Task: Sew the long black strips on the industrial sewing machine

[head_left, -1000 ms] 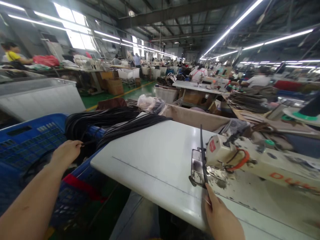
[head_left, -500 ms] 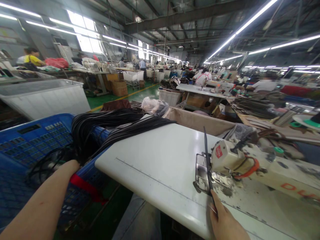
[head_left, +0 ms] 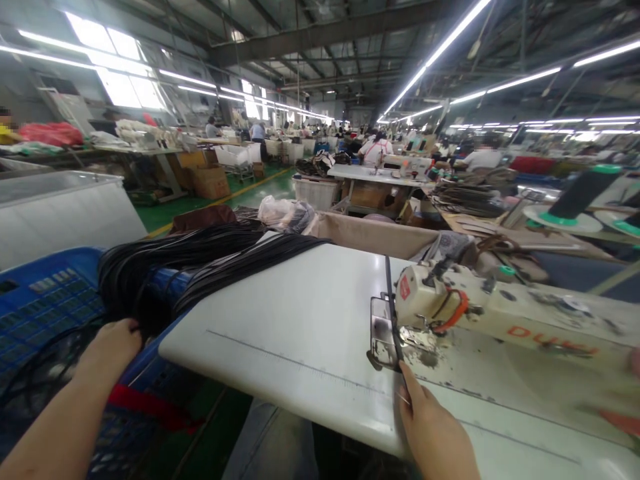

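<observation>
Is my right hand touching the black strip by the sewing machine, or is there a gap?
Touching. The head view shows the black strip running straight into the right hand, forefinger against it, no gap between.

Left of the white table point(head_left: 290, 313), the blue basket point(head_left: 83, 263) runs off the picture's edge, and whatever the left hand point(head_left: 111, 348) may pinch there is too dark to tell. On the table, the sewing machine's point(head_left: 470, 305) lettering is blurred.

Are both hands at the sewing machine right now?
No, the right hand holds a black strip beside the sewing machine, but the left hand is by the blue basket.
</observation>
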Demonstrator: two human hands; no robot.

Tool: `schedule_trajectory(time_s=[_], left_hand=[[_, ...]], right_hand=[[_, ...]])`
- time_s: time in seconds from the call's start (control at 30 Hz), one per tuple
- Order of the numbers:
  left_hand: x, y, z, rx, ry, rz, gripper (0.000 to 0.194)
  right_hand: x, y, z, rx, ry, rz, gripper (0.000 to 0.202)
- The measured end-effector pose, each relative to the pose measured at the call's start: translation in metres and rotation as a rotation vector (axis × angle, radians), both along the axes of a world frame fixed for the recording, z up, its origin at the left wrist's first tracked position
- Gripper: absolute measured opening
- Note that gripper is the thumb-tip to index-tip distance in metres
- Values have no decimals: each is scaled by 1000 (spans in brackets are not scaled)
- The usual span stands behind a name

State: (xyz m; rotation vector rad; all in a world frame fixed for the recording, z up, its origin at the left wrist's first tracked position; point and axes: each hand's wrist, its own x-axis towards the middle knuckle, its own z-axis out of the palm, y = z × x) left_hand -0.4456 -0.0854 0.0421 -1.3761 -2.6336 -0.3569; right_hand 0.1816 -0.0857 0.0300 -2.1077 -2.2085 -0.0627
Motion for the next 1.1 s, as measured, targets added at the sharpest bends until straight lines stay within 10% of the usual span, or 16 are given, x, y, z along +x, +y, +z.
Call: schedule_trajectory(time_s=[0.23, 0.57, 0.67, 0.83, 1.1], left_hand=[[122, 54, 15, 70, 4, -360, 47], [374, 80, -30, 103, -288, -1267, 40], [426, 75, -29, 59, -216, -1348, 46], [465, 70, -28, 87, -179, -1378, 40], [463, 59, -37, 212, -73, -1426, 42]], right_hand=[[-7, -4, 10, -50, -21, -25, 49], [-11, -10, 18, -64, 37, -50, 52], [-12, -11, 17, -84, 60, -48, 54], [-4, -18, 16, -21, 177, -21, 45], [37, -17, 11, 142, 228, -101, 35]])
